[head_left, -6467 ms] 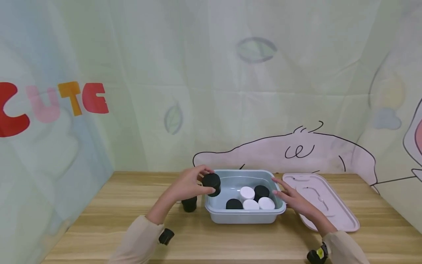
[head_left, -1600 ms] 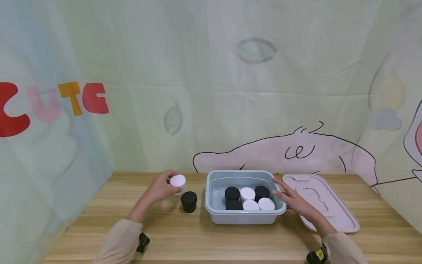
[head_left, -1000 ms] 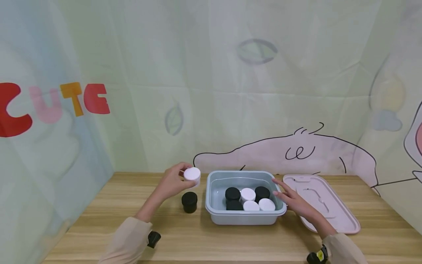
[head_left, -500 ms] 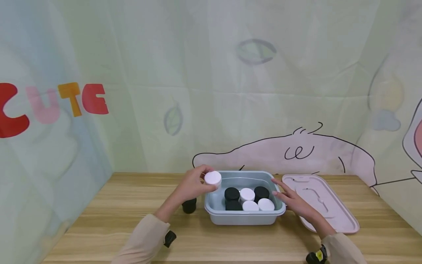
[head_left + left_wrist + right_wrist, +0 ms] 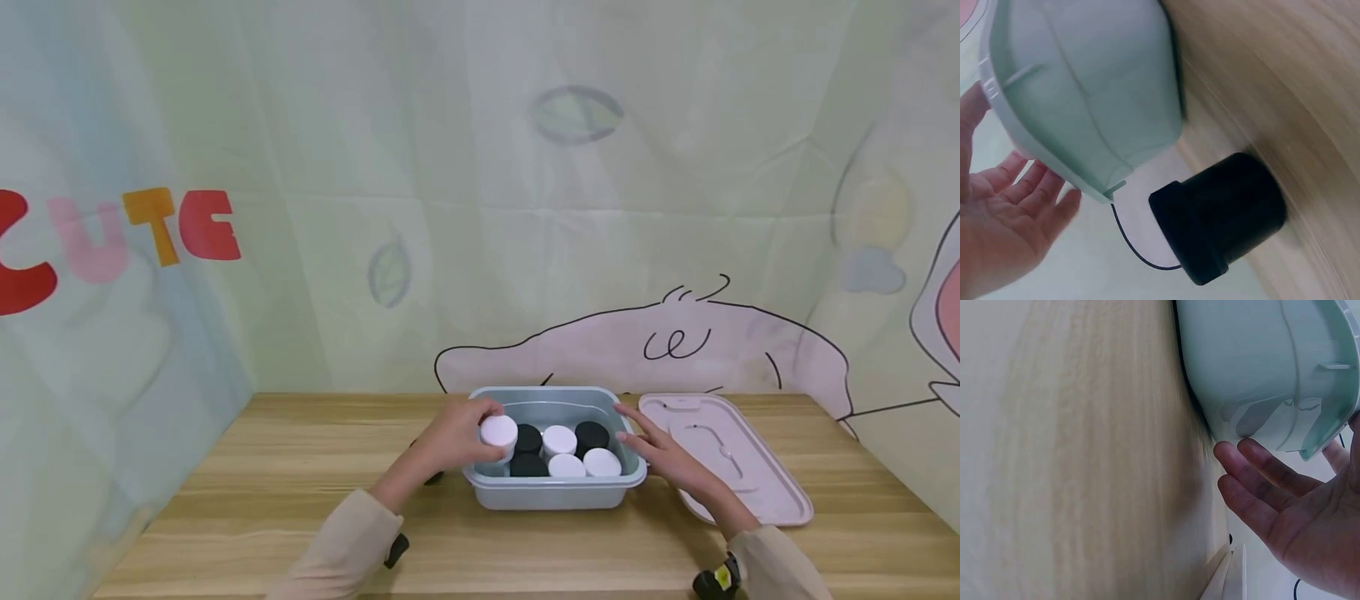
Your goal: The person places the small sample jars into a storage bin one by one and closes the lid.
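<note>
My left hand (image 5: 450, 437) pinches a white lidded jar (image 5: 498, 433) between thumb and fingers, low at the left end of a pale blue-green tub (image 5: 555, 498). Inside the tub, beside that jar, stand black jars (image 5: 592, 437) and white jars (image 5: 602, 462) packed close together. With fingers extended, my right hand (image 5: 667, 454) touches the tub's right side near the rim. A black lidded jar (image 5: 1219, 215) stands on the table left of the tub; in the head view the left forearm hides nearly all of it.
A pale pink lid (image 5: 723, 458) lies flat on the wooden table (image 5: 300, 483), right of the tub. Behind the table's back edge hangs a printed cloth (image 5: 465, 208).
A black jar, earlier in my left hand, now sits in the tub. The left hand has since carried a white jar rightward from the table and lowered it into the tub. The right hand stays put.
</note>
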### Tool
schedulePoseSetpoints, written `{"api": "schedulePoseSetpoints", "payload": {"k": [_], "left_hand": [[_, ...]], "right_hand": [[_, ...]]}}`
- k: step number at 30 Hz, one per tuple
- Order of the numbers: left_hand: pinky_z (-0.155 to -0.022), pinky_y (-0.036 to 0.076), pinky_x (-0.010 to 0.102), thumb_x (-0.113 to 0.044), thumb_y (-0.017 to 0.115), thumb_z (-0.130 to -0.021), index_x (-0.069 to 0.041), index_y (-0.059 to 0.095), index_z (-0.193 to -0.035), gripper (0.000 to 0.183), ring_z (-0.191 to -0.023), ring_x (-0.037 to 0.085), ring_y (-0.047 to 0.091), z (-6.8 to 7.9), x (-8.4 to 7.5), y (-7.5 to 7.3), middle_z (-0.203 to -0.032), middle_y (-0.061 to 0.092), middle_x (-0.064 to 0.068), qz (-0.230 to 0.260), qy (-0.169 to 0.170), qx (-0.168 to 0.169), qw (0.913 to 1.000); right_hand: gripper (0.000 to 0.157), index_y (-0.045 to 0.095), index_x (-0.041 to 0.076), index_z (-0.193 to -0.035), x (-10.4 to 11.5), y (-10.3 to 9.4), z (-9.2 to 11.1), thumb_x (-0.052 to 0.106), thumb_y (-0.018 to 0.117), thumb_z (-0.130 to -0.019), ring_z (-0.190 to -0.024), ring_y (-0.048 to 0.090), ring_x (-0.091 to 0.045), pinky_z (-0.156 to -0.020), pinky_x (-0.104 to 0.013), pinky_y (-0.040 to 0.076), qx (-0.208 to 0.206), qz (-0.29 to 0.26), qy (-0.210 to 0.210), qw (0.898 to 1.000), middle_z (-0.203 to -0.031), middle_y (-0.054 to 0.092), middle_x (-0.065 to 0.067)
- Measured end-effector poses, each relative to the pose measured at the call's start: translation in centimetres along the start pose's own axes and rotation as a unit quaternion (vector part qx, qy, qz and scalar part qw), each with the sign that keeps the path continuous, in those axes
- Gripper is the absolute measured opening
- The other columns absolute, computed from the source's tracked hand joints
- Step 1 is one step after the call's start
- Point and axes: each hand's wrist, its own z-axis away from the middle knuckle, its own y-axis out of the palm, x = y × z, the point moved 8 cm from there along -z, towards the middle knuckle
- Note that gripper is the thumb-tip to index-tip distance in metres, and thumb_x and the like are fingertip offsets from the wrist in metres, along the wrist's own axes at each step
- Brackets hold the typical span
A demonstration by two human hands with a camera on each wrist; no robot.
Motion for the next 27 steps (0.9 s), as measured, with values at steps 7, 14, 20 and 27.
{"api": "schedulePoseSetpoints", "payload": {"k": [7,14,20,27], "left_hand": [[-0.065,0.044,0.027,-0.017,0.076,-0.066,-0.006,0.062,-0.095,0.034,-0.074,0.014,0.054,0.0,-0.2,0.8,-0.086,0.063,0.001,-0.049,0.034,0.012,0.9981],[-0.063,0.042,0.026,-0.015,0.076,-0.064,-0.005,0.063,-0.096,0.036,-0.073,0.014,0.054,-0.3,-0.1,1.6,-0.087,0.064,0.003,-0.077,0.034,0.039,0.9957],[-0.065,0.044,0.027,-0.016,0.077,-0.064,-0.003,0.064,-0.096,0.037,-0.075,0.017,0.055,-0.3,-0.4,1.9,-0.089,0.065,0.005,-0.106,0.047,0.049,0.9921],[-0.068,0.045,0.027,-0.016,0.078,-0.066,-0.003,0.065,-0.097,0.036,-0.078,0.017,0.056,-0.4,-0.4,2.2,-0.091,0.065,0.006,-0.119,0.029,0.071,0.9899]], "right_hand": [[0.057,0.018,0.018,-0.145,-0.1,0.0,-0.1,0.033,0.042,-0.096,-0.12,0.038,-0.042,-0.082,-0.046,0.048,-0.003,-0.001,0.003,1.0,-0.143,0.022,-0.029],[0.057,0.018,0.019,-0.146,-0.2,0.0,0.0,0.034,0.042,-0.096,-0.122,0.036,-0.043,-0.082,-0.047,0.047,-0.001,0.0,0.006,1.0,-0.145,0.018,-0.026],[0.058,0.017,0.018,-0.146,0.1,0.0,0.1,0.034,0.042,-0.096,-0.124,0.032,-0.046,-0.084,-0.049,0.046,0.001,0.004,0.005,1.0,-0.146,0.015,-0.026],[0.058,0.017,0.019,-0.146,-0.1,0.0,0.0,0.034,0.042,-0.096,-0.125,0.031,-0.046,-0.085,-0.05,0.046,0.0,-0.002,0.01,1.0,-0.146,0.014,-0.025]]}}
